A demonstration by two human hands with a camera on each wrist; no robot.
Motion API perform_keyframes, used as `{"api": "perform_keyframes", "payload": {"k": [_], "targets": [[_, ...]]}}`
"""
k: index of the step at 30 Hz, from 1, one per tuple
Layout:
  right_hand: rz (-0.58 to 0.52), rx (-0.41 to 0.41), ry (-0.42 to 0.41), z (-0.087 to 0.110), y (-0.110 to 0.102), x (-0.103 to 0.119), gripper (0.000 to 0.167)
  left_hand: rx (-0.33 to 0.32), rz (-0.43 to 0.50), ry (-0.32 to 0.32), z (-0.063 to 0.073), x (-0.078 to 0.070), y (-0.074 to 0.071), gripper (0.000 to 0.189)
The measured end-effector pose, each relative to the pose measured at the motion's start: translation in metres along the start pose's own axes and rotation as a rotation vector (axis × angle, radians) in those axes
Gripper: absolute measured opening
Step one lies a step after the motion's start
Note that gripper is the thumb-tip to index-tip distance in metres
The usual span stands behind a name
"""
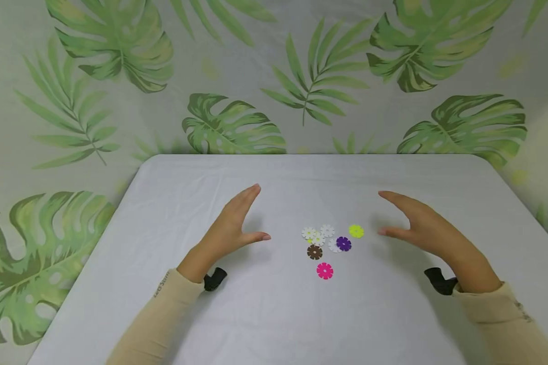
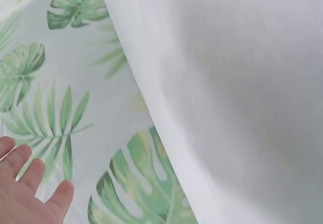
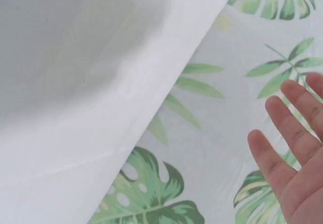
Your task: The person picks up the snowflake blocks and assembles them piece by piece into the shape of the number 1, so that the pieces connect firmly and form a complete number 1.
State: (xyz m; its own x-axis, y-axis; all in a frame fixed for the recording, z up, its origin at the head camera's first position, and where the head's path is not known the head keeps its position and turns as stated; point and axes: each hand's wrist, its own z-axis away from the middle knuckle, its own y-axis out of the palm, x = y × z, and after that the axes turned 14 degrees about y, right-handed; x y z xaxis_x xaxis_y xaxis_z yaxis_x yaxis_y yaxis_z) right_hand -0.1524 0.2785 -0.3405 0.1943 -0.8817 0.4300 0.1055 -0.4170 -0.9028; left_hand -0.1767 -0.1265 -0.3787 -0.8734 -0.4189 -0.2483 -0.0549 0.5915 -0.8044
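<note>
Several flat, notched plastic discs lie on the white table between the hands in the head view. A pink disc is nearest the front, with a brown disc behind it. The purple disc overlaps a white disc. Farther right lies a yellow-green disc, and more white discs cluster at the left. To the left of them the left hand is held above the table, thumb apart from the straight fingers. On the other side hovers the right hand, likewise spread. Neither hand touches a disc.
White cloth covers the table, whose far edge meets a leaf-patterned backdrop. Black wrist mounts show at both beige sleeves.
</note>
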Motion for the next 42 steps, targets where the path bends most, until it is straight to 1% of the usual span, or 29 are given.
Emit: {"api": "perform_keyframes", "payload": {"k": [4,8,13,17,20,23,29,32,38,42], "targets": [[-0.032,0.023,-0.003,0.001,0.007,0.005,0.078,-0.005,0.149,-0.081,-0.003,-0.011,0.010,0.098],[-0.067,0.034,-0.011,0.002,0.015,0.009,0.076,-0.024,0.284,-0.149,-0.007,-0.021,0.019,0.095],[-0.117,0.038,-0.019,0.001,0.030,0.010,0.072,-0.061,0.423,-0.193,-0.013,-0.031,0.030,0.088],[-0.164,0.049,-0.029,0.000,0.039,0.012,0.069,-0.080,0.495,-0.214,-0.017,-0.036,0.039,0.084],[-0.203,0.052,-0.045,0.001,0.044,0.014,0.066,-0.087,0.524,-0.234,-0.020,-0.037,0.046,0.082],[-0.219,0.050,-0.062,0.001,0.050,0.015,0.064,-0.076,0.525,-0.253,-0.022,-0.037,0.051,0.081],[-0.227,0.043,-0.087,-0.001,0.058,0.014,0.061,-0.005,0.483,-0.266,-0.024,-0.031,0.063,0.078],[-0.256,0.072,-0.078,-0.003,0.061,0.014,0.061,0.027,0.469,-0.268,-0.025,-0.028,0.068,0.077],[-0.299,0.117,-0.037,-0.006,0.069,0.010,0.058,0.062,0.457,-0.250,-0.028,-0.024,0.080,0.070],[-0.314,0.131,-0.025,-0.008,0.075,0.007,0.056,0.095,0.457,-0.262,-0.028,-0.022,0.088,0.065]]}}
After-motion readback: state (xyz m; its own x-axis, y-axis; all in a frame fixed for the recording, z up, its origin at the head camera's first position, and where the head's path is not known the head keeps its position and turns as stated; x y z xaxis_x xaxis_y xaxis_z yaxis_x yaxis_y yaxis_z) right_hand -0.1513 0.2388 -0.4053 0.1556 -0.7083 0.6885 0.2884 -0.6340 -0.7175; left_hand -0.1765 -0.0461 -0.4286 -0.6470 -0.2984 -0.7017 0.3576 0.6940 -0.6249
